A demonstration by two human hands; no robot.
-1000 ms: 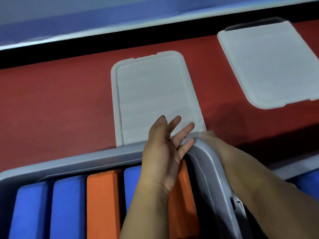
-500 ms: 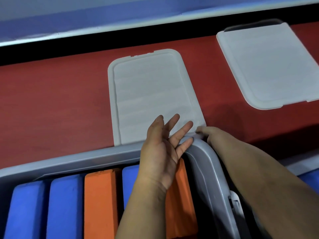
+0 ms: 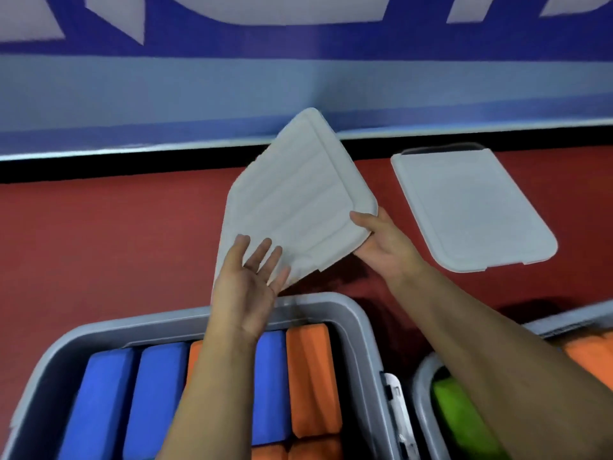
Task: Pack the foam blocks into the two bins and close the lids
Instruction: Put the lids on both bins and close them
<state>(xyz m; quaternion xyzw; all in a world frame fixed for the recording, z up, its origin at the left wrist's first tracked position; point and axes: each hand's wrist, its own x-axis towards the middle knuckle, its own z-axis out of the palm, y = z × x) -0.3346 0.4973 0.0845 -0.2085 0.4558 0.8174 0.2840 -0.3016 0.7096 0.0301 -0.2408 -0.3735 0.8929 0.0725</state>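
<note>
While right hand (image 3: 381, 242) pinches raised lid (image 3: 295, 200), left hand (image 3: 248, 287) released; forearms hide blocks (image 3: 311, 376).

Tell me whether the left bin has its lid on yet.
Not yet. The left bin is open, its blue and orange blocks showing. The right hand holds one lid tilted in the air above the table.

From my remote seat I log one bench (image 3: 99, 247) with a red top, bordered at its far edge by a black strip (image 3: 116, 169). Behind it I note a blue wall panel (image 3: 166, 94) carrying large pale lettering (image 3: 298, 8), cropped at the top.
</note>
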